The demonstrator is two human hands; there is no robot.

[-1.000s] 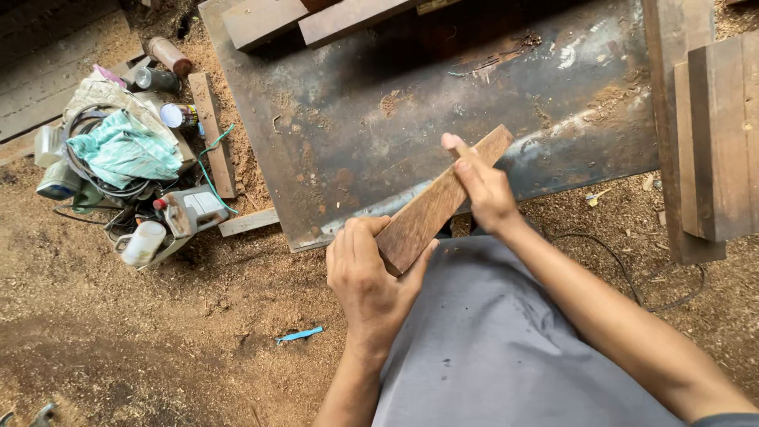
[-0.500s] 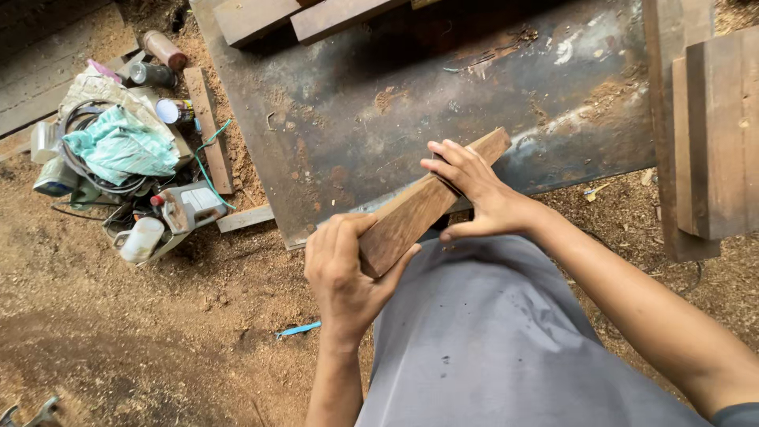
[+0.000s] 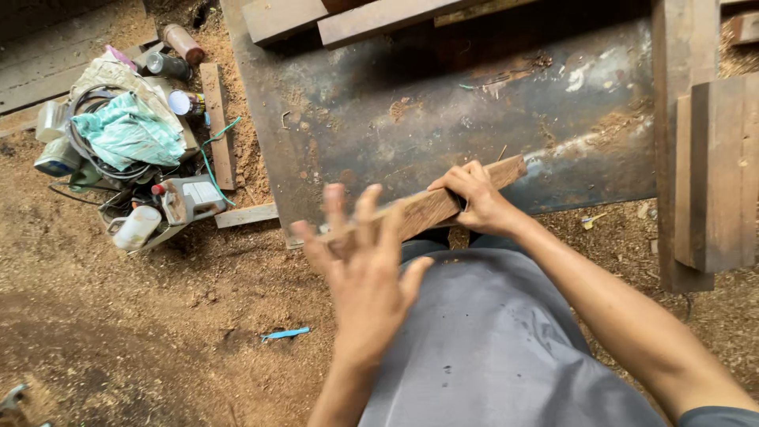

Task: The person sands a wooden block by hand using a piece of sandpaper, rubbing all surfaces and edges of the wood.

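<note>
My right hand [image 3: 477, 198] grips a short brown wooden block [image 3: 427, 209] near its far end, holding it tilted above my lap and the edge of a dark metal sheet [image 3: 443, 111]. The block's far tip points up to the right. My left hand [image 3: 360, 265] is off the block, blurred, with fingers spread apart just in front of the block's near end, holding nothing. Grey cloth over my legs [image 3: 490, 340] lies below both hands.
A pile at left holds a teal cloth [image 3: 130, 134], coiled cable, cans and plastic bottles [image 3: 190, 198]. Wooden planks lie at the top [image 3: 379, 17] and stacked at right [image 3: 715, 174]. Sawdust covers the ground; a small blue piece [image 3: 286, 334] lies on it.
My left hand has let go of the block's near end and opened, fingers spread. My right hand has closed around the block, which now lies flatter.
</note>
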